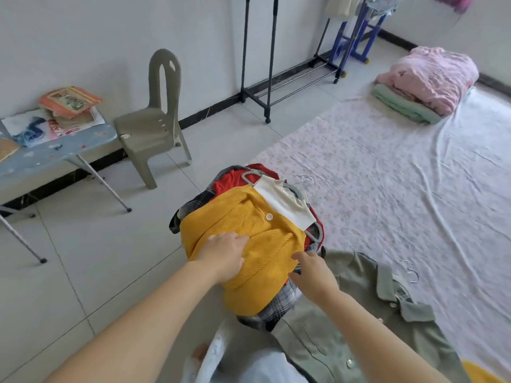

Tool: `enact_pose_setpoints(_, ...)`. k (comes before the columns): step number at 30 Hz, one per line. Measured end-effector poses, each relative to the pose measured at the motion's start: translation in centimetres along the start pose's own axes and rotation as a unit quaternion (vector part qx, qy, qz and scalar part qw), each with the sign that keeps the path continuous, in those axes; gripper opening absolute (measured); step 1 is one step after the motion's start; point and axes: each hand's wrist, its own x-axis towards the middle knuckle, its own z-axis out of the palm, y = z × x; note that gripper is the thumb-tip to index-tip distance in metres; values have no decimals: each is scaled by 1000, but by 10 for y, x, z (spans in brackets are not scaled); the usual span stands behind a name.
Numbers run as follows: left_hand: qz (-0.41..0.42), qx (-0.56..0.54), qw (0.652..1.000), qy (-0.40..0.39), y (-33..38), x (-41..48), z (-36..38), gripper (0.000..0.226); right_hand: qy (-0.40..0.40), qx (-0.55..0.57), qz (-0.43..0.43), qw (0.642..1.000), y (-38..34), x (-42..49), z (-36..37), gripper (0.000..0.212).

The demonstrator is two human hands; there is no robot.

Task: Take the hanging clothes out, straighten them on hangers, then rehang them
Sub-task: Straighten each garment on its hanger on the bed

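Observation:
A pile of clothes on grey hangers lies at the bed's near corner, topped by a yellow ribbed cardigan [249, 230] with a white collar. Red and plaid garments [276, 305] show beneath it. My left hand [225, 254] rests flat on the cardigan's left side, fingers straight. At the cardigan's lower right edge my right hand [312, 272] touches the cloth; its fingertips lie against the fabric and I cannot tell whether they pinch it. A green button shirt [359, 313] on a hanger lies spread just right of the pile. Metal hanger hooks [305, 180] stick out behind the pile.
The bed sheet [401, 175] stretches to the right, with folded pink and green bedding [425, 81] at its far end. A black clothes rack [265, 64] stands by the wall. A beige plastic chair [154, 120] and an ironing board [49, 153] with papers stand left.

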Motion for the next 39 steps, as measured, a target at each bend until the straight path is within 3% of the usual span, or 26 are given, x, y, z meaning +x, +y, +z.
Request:
enact_pose_setpoints(14, 83, 38, 994, -63, -45, 184, -49, 45, 2, 71, 104, 992, 7, 171, -34, 45)
enact_pose_setpoints(23, 111, 42, 986, -119, -52, 292, -24, 51, -25, 64, 152, 986, 51, 297, -26, 44)
enact_pose_setpoints(31, 124, 14, 982, -141, -67, 350, 18, 46, 38, 112, 212, 970, 84, 395, 9, 30)
enact_pose_setpoints(39, 122, 0, 982, -143, -81, 358, 33, 51, 94, 157, 257, 949, 83, 409, 23, 27)
